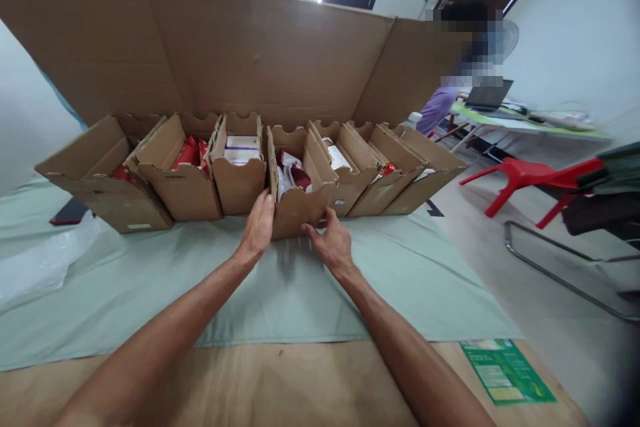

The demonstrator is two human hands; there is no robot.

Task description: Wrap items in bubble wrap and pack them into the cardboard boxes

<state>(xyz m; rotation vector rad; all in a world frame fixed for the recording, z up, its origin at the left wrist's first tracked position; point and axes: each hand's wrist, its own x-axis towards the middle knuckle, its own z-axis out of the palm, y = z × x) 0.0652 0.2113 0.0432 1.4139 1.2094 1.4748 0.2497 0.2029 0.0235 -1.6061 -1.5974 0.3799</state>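
An open-topped cardboard box [300, 215] stands forward of the row, with red packets [299, 177] and clear plastic wrapping [285, 180] inside. My left hand [259, 225] presses against its left side, with the fingers partly hidden behind the edge. Low at the front right corner, my right hand [333, 241] grips the same box, thumb on the front face and fingers around the side. Just left of it is a cardboard box [239, 185] holding white and purple cartons [241, 149]. To its right another cardboard box [353, 193] contains a white item [338, 157].
More cardboard boxes [180, 197] line both sides, before a tall cardboard panel [260, 53]. Plastic wrap [45, 263] lies left on the green cloth [240, 307]. A green printed sheet [507, 370] is front right. Beyond are a red stool [530, 177] and a person in purple [437, 107].
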